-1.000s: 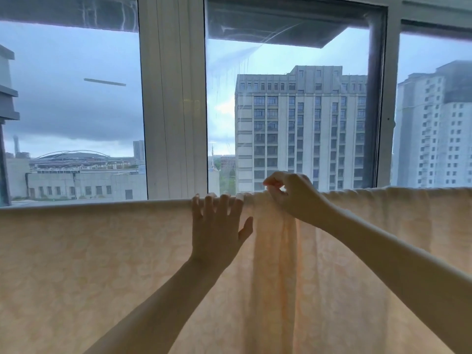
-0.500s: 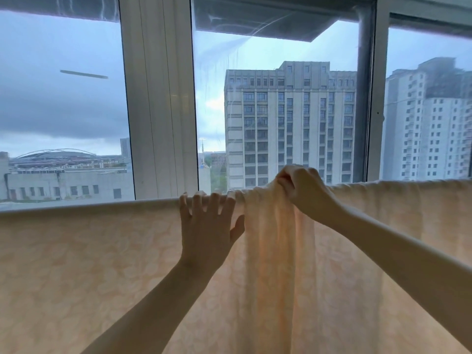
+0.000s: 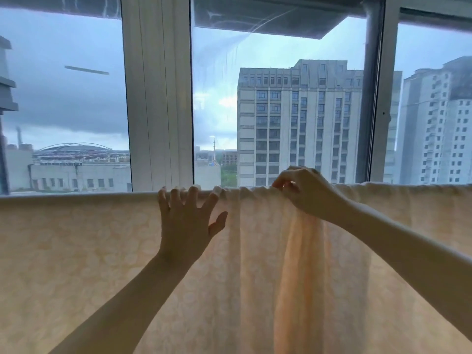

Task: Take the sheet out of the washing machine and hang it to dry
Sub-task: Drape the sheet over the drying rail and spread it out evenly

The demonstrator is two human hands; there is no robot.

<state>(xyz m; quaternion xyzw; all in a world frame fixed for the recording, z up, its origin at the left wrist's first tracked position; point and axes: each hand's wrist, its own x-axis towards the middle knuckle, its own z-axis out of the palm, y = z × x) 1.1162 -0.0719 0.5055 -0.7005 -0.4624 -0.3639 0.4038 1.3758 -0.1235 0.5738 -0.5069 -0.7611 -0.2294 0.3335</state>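
A pale peach sheet (image 3: 76, 251) with a faint floral pattern hangs over a horizontal rail hidden under its top fold, spanning the whole width of the view. It lies flat on the left and bunches into vertical folds in the middle. My left hand (image 3: 187, 223) rests flat on the cloth, fingers spread, fingertips hooked over the top edge. My right hand (image 3: 304, 190) pinches the bunched top edge of the sheet just to the right of it.
Directly behind the sheet is a large window with a wide white frame post (image 3: 158, 98) and a darker post (image 3: 375, 98) on the right. Tall buildings and a grey sky show through the glass.
My right hand has slid to the right along the top edge with the gathered cloth, widening the gap between my hands. My left hand stays pressed on the sheet.
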